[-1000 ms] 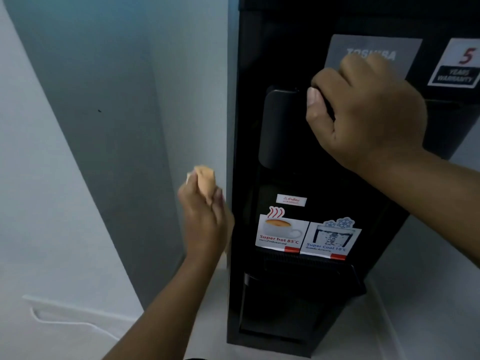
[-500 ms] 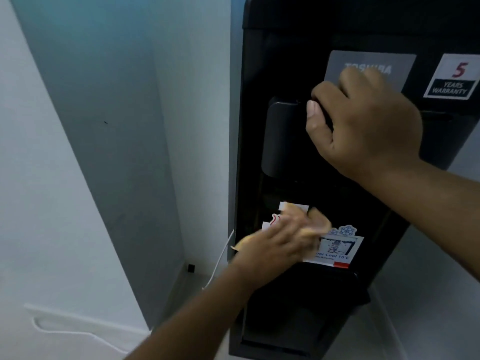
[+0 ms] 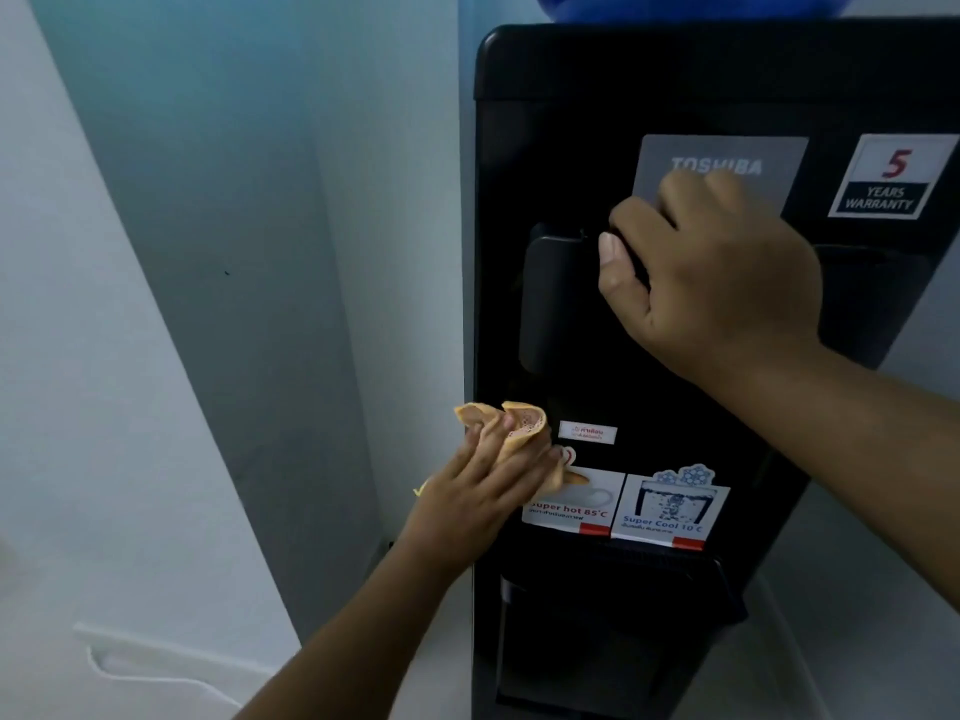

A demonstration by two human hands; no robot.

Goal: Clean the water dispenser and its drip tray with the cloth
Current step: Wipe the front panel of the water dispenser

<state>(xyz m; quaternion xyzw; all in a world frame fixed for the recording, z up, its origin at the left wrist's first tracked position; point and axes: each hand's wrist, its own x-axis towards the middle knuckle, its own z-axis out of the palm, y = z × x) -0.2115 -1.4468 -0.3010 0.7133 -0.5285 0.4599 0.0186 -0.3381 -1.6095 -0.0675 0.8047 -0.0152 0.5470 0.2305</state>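
A black water dispenser (image 3: 582,127) fills the right half of the head view. My left hand (image 3: 483,496) presses an orange cloth (image 3: 519,426) flat against the dispenser's front, at its left edge, just above the "Super hot" sticker (image 3: 576,504). My right hand (image 3: 711,278) is curled around the top of the black tap lever (image 3: 556,298) below the grey brand plate (image 3: 717,163). The dark drip tray recess (image 3: 613,631) lies below the stickers, in shadow.
A blue bottle (image 3: 691,5) sits on top of the dispenser. A grey panel (image 3: 234,304) and pale wall stand close on the left, leaving a narrow gap. A white cable (image 3: 156,678) runs along the floor at lower left. A "Super Cool" sticker (image 3: 667,511) is beside the hot one.
My left hand brought the cloth from the gap beside the dispenser onto its front, then slid it left and up off the stickers. The right hand stayed on the lever.
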